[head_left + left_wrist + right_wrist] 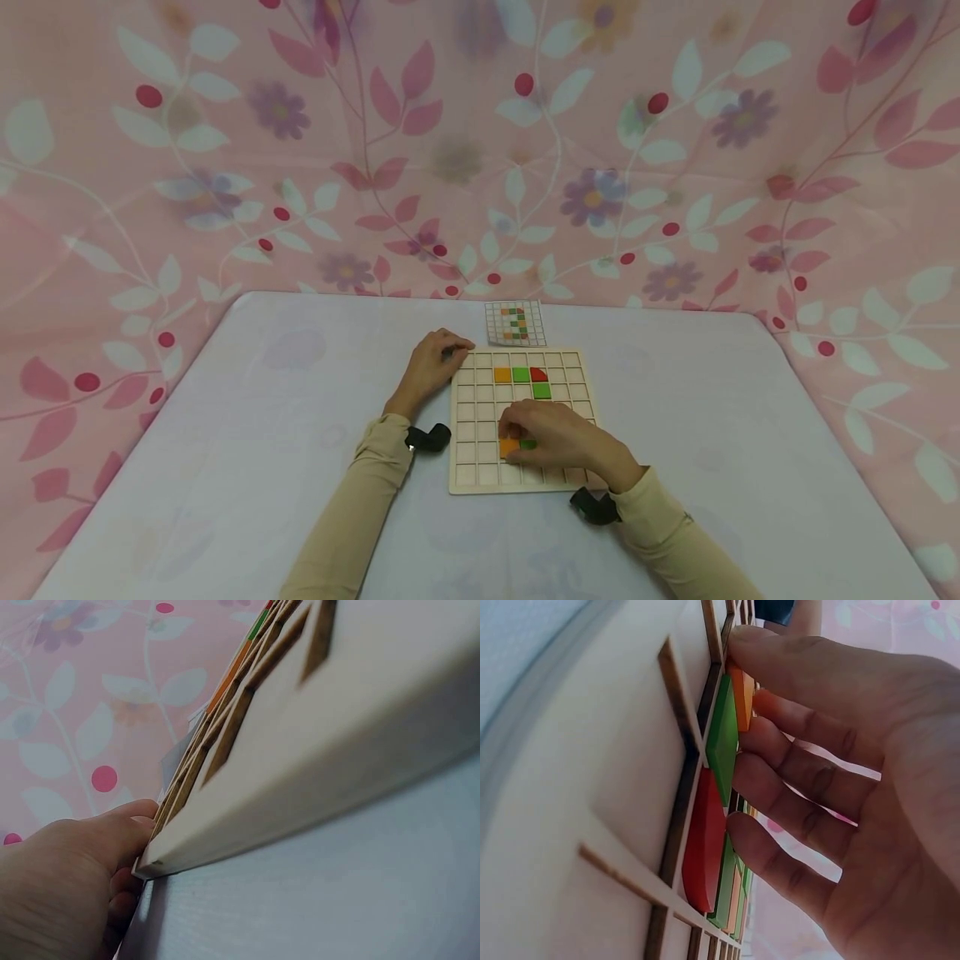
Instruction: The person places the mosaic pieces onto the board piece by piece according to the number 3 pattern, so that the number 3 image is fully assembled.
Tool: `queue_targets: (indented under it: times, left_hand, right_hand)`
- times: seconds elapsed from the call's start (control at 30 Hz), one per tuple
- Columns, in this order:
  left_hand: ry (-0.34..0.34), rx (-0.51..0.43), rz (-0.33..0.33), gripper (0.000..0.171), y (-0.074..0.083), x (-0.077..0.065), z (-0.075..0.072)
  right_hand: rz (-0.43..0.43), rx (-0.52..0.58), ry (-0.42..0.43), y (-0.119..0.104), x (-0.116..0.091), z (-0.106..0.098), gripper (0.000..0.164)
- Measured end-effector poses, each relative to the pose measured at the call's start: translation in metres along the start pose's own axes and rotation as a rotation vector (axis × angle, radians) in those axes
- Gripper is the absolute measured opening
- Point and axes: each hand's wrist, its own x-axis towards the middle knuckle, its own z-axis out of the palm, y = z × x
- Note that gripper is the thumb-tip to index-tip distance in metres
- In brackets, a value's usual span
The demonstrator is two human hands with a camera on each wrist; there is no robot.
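A pale wooden grid board (467,475) lies on the table. My left hand (431,367) holds its far left corner; in the left wrist view that hand (82,862) has its fingers against the corner. Over the near middle of the grid, my right hand (558,437) pinches an orange square tile (509,450) between thumb and fingertips. Beside this tile sits a green tile (722,739), followed by a red tile (705,840) with a curved edge. Farther up lie another orange tile (502,375), green tiles (521,375) and a rounded red tile (538,375).
A printed card (515,325) with a coloured grid pattern lies just beyond the board. The table (262,417) has a white cloth. A pink floral cloth (480,150) hangs behind. Black wrist cameras (429,438) are on both wrists.
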Motion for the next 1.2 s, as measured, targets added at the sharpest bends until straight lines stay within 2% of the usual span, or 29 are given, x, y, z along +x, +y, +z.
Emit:
queue_targets:
  times: [0.23, 0.87, 1.03, 1.2]
  left_hand:
    - [-0.007, -0.004, -0.027, 0.015, 0.000, 0.000, -0.001]
    - [-0.002, -0.018, -0.013, 0.016, 0.000, -0.001, 0.002]
    - [0.028, -0.020, -0.017, 0.019, -0.003, -0.011, 0.001]
    - [0.086, -0.047, -0.030, 0.026, -0.003, -0.019, -0.001]
  right_hand:
    - [-0.020, -0.012, -0.013, -0.001, 0.000, -0.001, 0.021]
    - [0.006, 0.026, 0.003, -0.001, -0.001, 0.004, 0.022]
    - [0.011, 0.049, -0.023, -0.003, 0.000, 0.008, 0.022]
    - [0.016, 0.039, -0.052, -0.004, 0.004, 0.006, 0.023]
